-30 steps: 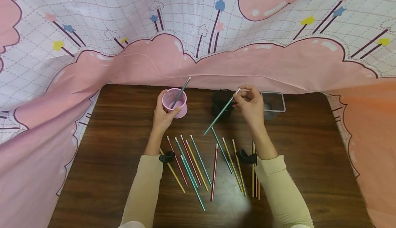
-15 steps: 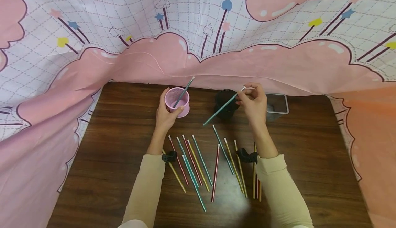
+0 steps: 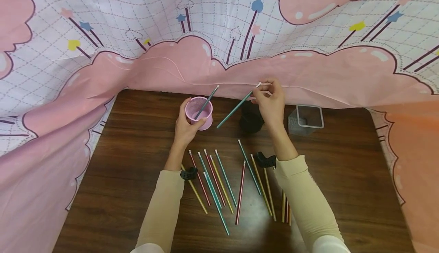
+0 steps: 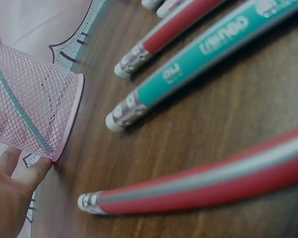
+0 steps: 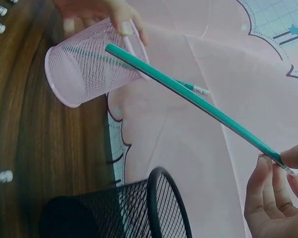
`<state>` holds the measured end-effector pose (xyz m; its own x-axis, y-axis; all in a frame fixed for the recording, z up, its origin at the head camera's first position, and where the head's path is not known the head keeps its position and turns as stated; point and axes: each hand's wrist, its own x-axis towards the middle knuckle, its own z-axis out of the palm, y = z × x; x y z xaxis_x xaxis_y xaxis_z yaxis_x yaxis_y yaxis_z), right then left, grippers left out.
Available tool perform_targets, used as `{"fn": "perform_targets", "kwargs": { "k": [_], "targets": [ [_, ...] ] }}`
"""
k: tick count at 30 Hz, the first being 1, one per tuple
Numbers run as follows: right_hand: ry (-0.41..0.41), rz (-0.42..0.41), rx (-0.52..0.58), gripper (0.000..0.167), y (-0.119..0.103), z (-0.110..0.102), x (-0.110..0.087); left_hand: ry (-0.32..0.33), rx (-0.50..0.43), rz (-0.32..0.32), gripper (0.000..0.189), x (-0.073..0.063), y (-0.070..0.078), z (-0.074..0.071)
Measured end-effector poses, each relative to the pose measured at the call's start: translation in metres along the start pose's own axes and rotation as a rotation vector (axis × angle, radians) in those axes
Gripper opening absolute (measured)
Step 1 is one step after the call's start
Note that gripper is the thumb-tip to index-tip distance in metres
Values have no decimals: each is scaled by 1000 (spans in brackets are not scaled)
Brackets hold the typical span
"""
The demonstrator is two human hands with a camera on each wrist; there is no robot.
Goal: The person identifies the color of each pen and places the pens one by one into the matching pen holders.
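Note:
In the head view my left hand (image 3: pixel 185 129) grips the side of a pink mesh pencil cup (image 3: pixel 193 105). One teal pencil (image 3: pixel 210 97) leans inside that cup, eraser end up over the rim. My right hand (image 3: pixel 271 102) pinches another teal pencil (image 3: pixel 234 108) near its white eraser. This pencil slants down to the left, its lower end pointing at the table close to the right of the pink cup. The right wrist view shows the pinch between thumb and fingers, with the held pencil (image 5: pixel 188 96) overlapping the pink mesh cup (image 5: pixel 89 67).
A black mesh cup (image 3: pixel 251 122) stands below my right hand, with a grey square mesh holder (image 3: pixel 310 126) to its right. Teal, red and gold pencils, such as a red pencil (image 3: pixel 241 194), lie spread on the dark wooden table (image 3: pixel 343 169). Patterned cloth (image 3: pixel 154 70) hangs behind.
My right hand has moved left and away from me, bringing the held pencil's lower end nearer the pink cup. My left hand keeps its grip. The head view has shifted slightly.

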<state>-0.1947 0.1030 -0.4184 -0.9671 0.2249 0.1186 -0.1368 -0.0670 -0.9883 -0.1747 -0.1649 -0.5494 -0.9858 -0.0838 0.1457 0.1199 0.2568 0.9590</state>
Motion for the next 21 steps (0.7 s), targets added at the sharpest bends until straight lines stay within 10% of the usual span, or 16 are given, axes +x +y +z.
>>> {"fn": "perform_targets", "kwargs": {
  "k": [21],
  "targets": [
    [48,-80,-63,24,-3,24,10,3,-35,43,89,0,0,1]
  ]
}}
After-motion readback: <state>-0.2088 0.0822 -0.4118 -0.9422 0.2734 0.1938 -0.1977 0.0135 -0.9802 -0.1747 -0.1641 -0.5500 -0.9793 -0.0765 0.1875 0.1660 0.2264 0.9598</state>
